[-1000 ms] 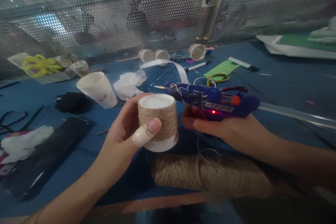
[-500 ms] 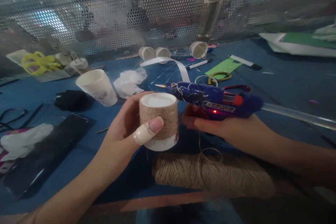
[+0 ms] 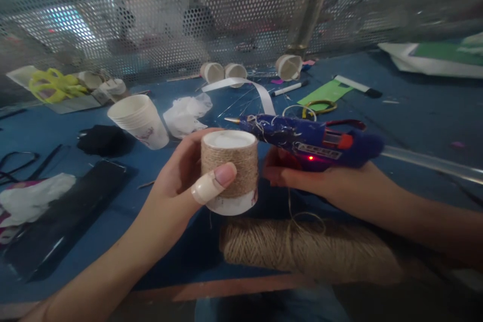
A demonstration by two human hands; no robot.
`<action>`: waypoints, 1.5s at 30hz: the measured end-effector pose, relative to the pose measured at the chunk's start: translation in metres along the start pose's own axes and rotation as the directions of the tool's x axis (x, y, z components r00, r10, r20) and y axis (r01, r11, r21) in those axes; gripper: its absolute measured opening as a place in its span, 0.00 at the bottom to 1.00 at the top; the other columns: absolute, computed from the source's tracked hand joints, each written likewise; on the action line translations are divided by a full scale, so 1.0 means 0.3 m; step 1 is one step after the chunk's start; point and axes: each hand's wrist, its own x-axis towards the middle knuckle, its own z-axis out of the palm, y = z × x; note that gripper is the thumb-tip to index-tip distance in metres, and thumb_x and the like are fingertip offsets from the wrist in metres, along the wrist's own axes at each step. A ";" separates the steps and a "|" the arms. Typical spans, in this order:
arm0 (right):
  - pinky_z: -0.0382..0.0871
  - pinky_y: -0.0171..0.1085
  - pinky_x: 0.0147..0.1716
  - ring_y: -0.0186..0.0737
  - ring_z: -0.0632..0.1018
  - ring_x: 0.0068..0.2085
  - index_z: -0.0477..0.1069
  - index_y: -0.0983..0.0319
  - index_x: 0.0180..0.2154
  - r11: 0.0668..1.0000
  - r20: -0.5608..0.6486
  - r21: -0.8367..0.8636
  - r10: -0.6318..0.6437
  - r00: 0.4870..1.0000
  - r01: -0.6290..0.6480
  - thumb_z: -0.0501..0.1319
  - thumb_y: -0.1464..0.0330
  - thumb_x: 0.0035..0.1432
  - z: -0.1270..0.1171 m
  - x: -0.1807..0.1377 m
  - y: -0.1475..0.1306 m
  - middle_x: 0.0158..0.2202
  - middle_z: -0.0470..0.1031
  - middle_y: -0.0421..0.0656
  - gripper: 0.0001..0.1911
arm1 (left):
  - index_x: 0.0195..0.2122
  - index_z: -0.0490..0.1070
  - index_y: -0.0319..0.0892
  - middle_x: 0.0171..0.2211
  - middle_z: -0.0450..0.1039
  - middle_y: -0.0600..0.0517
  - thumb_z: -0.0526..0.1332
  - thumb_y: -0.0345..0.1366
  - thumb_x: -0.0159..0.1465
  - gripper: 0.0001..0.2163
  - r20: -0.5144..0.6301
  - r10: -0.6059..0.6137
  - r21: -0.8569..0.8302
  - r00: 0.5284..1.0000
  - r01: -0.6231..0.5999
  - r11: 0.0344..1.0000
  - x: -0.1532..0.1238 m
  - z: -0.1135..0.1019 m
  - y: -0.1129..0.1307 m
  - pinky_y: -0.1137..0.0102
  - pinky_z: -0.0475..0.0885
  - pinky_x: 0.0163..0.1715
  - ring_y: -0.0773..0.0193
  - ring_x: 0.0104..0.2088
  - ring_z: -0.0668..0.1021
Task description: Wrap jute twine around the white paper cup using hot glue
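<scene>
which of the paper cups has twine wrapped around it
The upside-down cup in the left hand, beside the glue gun. The stack of cups and the small cups at the back are bare.

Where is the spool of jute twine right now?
The jute twine spool lies on its side on the blue table, lower centre, just below the twine-wrapped cup and glue gun.

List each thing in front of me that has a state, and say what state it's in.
Left hand: shut on twine-wrapped cup, plaster on the thumb.
Twine-wrapped cup: upside down, twine covering most of it, rim band bare.
Right hand: shut on glue gun.
Glue gun: red light on, nozzle pointing left, glue stick loaded.
Twine spool: lying on its side, a loose strand rising from it.
Stack of paper cups: tilted, mouth open.
</scene>
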 end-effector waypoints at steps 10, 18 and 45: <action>0.82 0.44 0.43 0.40 0.80 0.32 0.82 0.53 0.27 0.997 -0.053 -0.032 0.066 0.996 -0.068 0.79 0.57 0.41 0.009 0.009 -0.021 0.27 0.82 0.34 0.12 | 0.52 0.83 0.56 0.51 0.83 0.60 0.73 0.44 0.67 0.13 -0.012 -0.004 0.036 1.000 0.005 0.999 0.004 0.002 0.003 0.76 0.79 0.48 0.64 0.52 0.83; 0.80 0.43 0.47 0.42 0.81 0.38 0.82 0.56 0.33 0.997 0.000 -0.079 0.016 1.000 -0.016 0.76 0.59 0.51 0.002 0.001 -0.005 0.34 0.83 0.37 0.11 | 0.55 0.81 0.51 0.53 0.82 0.56 0.68 0.36 0.72 0.12 0.023 0.000 -0.008 1.000 0.000 1.000 -0.008 -0.003 0.009 0.77 0.77 0.50 0.64 0.53 0.81; 0.84 0.48 0.44 0.49 0.86 0.40 0.83 0.55 0.33 0.990 -0.001 -0.138 0.035 0.999 -0.035 0.74 0.56 0.52 0.005 0.000 -0.004 0.35 0.87 0.40 0.11 | 0.56 0.79 0.51 0.53 0.83 0.54 0.68 0.36 0.72 0.12 0.034 -0.020 0.034 0.999 0.019 0.999 -0.018 -0.001 0.023 0.74 0.79 0.48 0.61 0.53 0.83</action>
